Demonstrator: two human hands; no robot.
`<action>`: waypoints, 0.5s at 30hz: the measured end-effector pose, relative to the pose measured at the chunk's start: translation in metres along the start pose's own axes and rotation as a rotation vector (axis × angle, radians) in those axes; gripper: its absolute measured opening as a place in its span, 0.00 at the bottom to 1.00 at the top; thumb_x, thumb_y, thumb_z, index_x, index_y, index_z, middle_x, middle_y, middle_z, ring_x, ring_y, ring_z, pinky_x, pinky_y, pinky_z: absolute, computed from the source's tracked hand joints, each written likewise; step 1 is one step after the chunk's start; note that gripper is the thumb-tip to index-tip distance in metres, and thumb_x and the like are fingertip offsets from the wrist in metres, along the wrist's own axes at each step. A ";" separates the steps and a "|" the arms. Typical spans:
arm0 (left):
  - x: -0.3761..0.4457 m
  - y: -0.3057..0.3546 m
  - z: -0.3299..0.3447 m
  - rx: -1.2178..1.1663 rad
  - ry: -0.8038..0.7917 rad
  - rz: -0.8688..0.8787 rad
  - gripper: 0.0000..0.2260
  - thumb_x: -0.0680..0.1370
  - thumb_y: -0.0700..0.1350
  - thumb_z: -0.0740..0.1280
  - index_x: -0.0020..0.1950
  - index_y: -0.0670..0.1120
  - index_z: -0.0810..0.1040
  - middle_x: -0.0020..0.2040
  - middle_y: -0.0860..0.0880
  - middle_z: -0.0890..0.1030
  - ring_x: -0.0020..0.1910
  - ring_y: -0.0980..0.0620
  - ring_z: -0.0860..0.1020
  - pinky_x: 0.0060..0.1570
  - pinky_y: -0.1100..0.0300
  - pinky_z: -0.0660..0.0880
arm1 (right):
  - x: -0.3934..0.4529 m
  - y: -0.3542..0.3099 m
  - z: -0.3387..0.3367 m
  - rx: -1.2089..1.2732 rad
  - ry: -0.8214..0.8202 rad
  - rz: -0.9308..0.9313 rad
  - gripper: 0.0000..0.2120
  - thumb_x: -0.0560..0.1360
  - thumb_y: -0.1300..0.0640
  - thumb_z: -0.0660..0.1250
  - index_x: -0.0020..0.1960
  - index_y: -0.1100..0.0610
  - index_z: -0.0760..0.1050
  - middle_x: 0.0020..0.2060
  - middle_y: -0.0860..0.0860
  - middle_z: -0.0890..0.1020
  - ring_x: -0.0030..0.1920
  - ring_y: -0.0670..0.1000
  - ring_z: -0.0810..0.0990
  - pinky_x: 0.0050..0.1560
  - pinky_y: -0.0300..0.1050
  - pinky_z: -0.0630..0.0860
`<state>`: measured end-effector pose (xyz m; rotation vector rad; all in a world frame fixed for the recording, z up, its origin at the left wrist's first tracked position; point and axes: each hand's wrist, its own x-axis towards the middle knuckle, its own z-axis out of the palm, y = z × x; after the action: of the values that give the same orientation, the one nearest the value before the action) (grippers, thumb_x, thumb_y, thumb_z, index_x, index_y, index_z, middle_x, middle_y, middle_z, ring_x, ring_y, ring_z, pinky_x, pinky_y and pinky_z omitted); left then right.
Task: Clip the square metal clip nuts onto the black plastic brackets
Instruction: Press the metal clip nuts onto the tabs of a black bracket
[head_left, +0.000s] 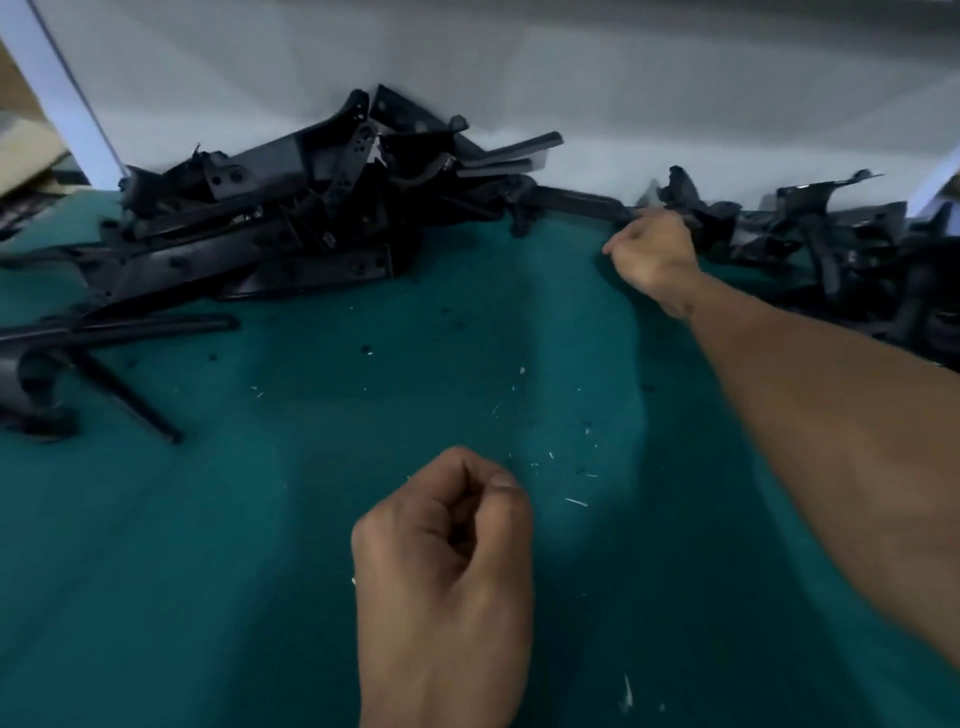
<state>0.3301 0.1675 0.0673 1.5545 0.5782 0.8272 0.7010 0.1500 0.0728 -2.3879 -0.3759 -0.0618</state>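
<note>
Teal felt table (260, 571); right hand (652, 254) grips angular black bracket (691, 202).

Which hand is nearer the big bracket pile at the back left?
Left. The left hand is below the pile; the right hand is far off to its right.

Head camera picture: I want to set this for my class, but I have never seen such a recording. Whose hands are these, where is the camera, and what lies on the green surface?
No machine here: a person wears a camera on the head, looking forward and down at their own two bare hands. The green table surface carries a pile of black plastic brackets at the back left and more brackets at the back right, against a white wall. The right hand reaches out and grips a bracket from the back. The left hand is curled in front; whether it holds a metal clip nut cannot be seen. Pale shavings dot the surface.
</note>
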 end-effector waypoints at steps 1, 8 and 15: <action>0.000 0.001 0.000 0.010 -0.007 0.003 0.09 0.71 0.43 0.63 0.32 0.42 0.73 0.22 0.56 0.62 0.21 0.59 0.57 0.22 0.70 0.55 | -0.001 -0.005 0.000 -0.041 -0.044 0.004 0.12 0.73 0.66 0.60 0.50 0.69 0.79 0.53 0.61 0.83 0.55 0.61 0.81 0.53 0.53 0.81; -0.001 0.005 -0.002 0.017 -0.014 0.053 0.08 0.72 0.42 0.63 0.32 0.45 0.75 0.23 0.56 0.66 0.21 0.59 0.61 0.21 0.68 0.58 | -0.060 -0.014 -0.033 -0.302 0.048 -0.289 0.14 0.73 0.65 0.61 0.54 0.64 0.82 0.60 0.56 0.79 0.57 0.60 0.79 0.63 0.56 0.76; -0.009 0.004 -0.003 0.105 0.044 0.204 0.09 0.75 0.43 0.63 0.34 0.50 0.75 0.25 0.54 0.71 0.23 0.57 0.65 0.24 0.63 0.63 | -0.171 -0.024 -0.111 -0.381 -0.016 -0.818 0.13 0.73 0.62 0.64 0.50 0.58 0.86 0.47 0.52 0.81 0.45 0.56 0.79 0.47 0.51 0.79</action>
<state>0.3217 0.1624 0.0698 1.7148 0.5067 1.0004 0.5368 0.0500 0.1463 -2.4270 -1.4298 -0.5234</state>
